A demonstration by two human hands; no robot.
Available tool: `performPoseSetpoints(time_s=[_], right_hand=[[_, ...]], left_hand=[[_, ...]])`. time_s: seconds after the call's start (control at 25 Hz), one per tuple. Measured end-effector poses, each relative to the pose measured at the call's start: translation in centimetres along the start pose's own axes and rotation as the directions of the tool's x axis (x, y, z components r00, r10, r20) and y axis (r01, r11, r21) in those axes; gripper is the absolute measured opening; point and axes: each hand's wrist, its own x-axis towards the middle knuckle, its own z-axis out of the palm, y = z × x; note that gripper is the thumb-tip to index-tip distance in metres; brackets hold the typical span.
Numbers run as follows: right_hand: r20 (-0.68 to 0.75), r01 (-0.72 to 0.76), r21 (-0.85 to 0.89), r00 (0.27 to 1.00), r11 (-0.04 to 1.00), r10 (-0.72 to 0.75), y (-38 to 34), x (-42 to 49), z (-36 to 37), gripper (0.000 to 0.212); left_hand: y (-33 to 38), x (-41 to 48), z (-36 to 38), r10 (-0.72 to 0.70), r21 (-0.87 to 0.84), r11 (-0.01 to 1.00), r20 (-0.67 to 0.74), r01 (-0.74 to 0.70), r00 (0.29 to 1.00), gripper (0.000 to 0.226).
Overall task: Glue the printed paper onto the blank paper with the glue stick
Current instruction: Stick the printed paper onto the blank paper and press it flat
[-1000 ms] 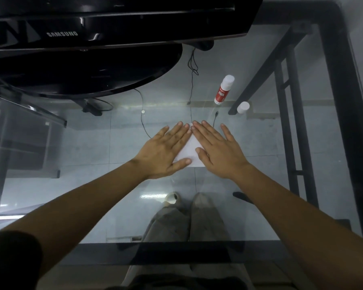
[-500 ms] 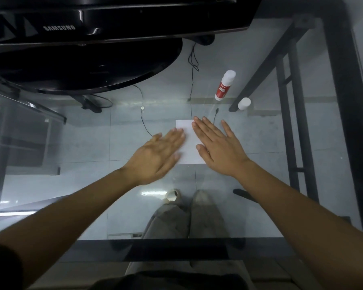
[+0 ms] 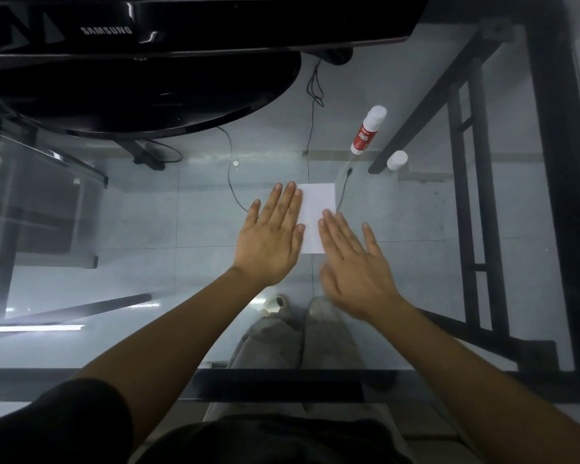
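Our right hand has slid nearer and our left hand farther; both flat and spread, we smooth the paper, so gluing seems finished.

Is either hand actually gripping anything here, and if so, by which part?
Nothing is gripped. Both hands are open and flat: the left hand lies along the white paper's left edge, the right hand at its near right corner. The glue stick lies untouched.
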Motion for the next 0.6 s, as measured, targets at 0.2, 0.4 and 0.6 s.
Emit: performPoseSetpoints(time_s=[0.2, 0.4, 0.6], right_hand=[[0.006, 0.014, -0.094, 1.0, 0.995, -0.013, -0.1, -1.2, 0.5, 0.064], [0.017, 0.009, -0.085, 1.0, 0.996, -0.008, -0.7, -0.5, -0.1, 0.066], [0.014, -0.004, -0.076, 1.0, 0.997, 0.006, 1.2, -0.9, -0.1, 0.062]], left_hand=[[-0.1, 0.1, 0.3, -0.017, 0.019, 1.0, -0.003, 0.017, 1.0, 0.058], [0.0, 0.1, 0.0, -0.011, 0.024, 1.0, 0.008, 0.011, 1.0, 0.058], [0.0, 0.0, -0.2, -0.02, 0.024, 1.0, 0.016, 0.019, 1.0, 0.06]])
